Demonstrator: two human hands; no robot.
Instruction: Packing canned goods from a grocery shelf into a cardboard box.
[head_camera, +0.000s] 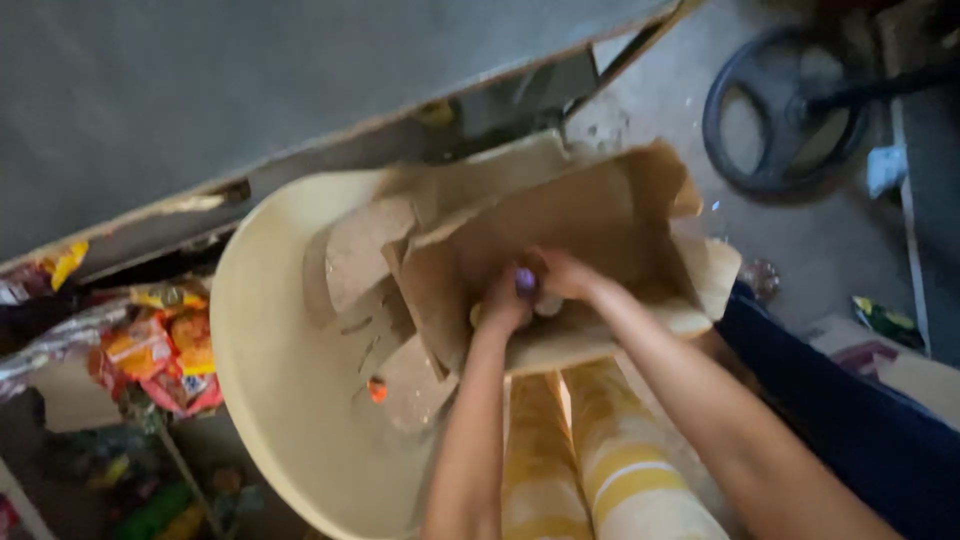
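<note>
Both forearms are reaching into a cardboard box (560, 230) sitting in a cream basin (270, 380); left hand (507, 300) and right hand (565, 275) are pinching something small, blurred.

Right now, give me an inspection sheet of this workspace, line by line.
Surface: grey concrete floor; a grey board leans at the top.
Job's things: open cardboard box resting in a cream round tub; torn cardboard pieces beside it.
Clutter: colourful snack wrappers on the left; scraps on the floor.
Grippers: left hand and right hand together inside the box; what they grip is blurred.
Cables: nothing seen.
Surroundings: black wheel at upper right; dark blue cloth; yellow striped trousers.
</note>
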